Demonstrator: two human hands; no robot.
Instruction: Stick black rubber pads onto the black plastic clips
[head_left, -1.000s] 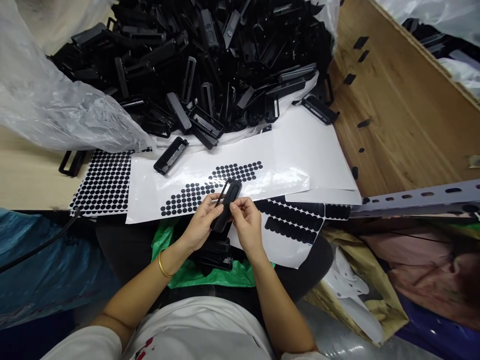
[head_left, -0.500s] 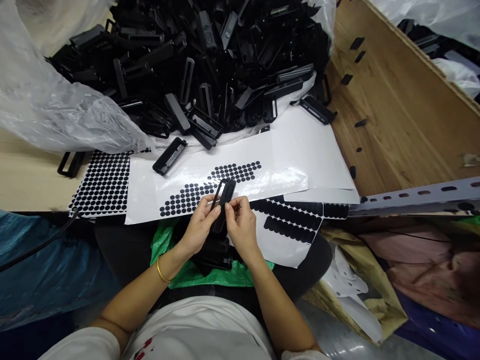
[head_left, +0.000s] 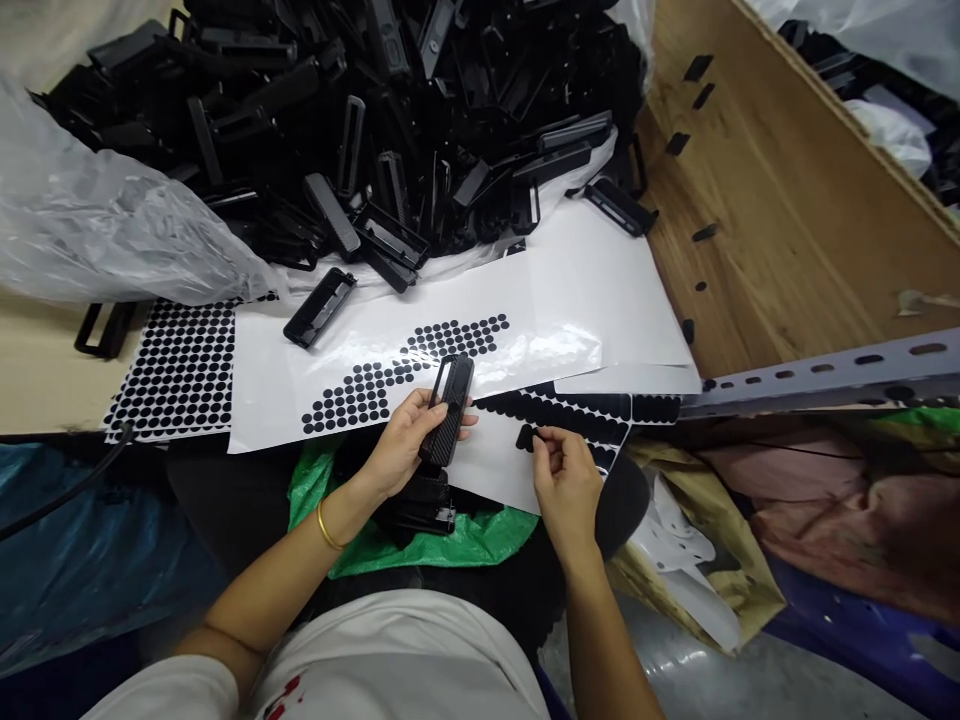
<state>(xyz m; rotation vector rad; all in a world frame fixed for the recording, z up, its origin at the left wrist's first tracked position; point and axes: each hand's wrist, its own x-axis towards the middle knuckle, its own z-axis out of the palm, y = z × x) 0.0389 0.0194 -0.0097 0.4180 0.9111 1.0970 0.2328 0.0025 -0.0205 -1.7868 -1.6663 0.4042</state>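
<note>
My left hand is wrapped round a long black plastic frame, with a slot along its upper part and a woven-pattern face below. My right hand is at the lower sticker sheet, thumb and forefinger pinched on a black sticker at the left end of a row. The fingertips partly cover that sticker. Just beyond my left hand lies a white sheet of round black stickers. More black frames rest in a green bag on my lap.
A heap of black plastic parts fills a clear plastic bag at the back. One loose frame lies on the sheet. To the right stand a wooden panel and a perforated metal rail.
My right hand has let go of the black frame and moved right to the lower sticker sheet. My left hand keeps the frame, now turned more upright. The view has shifted slightly.
</note>
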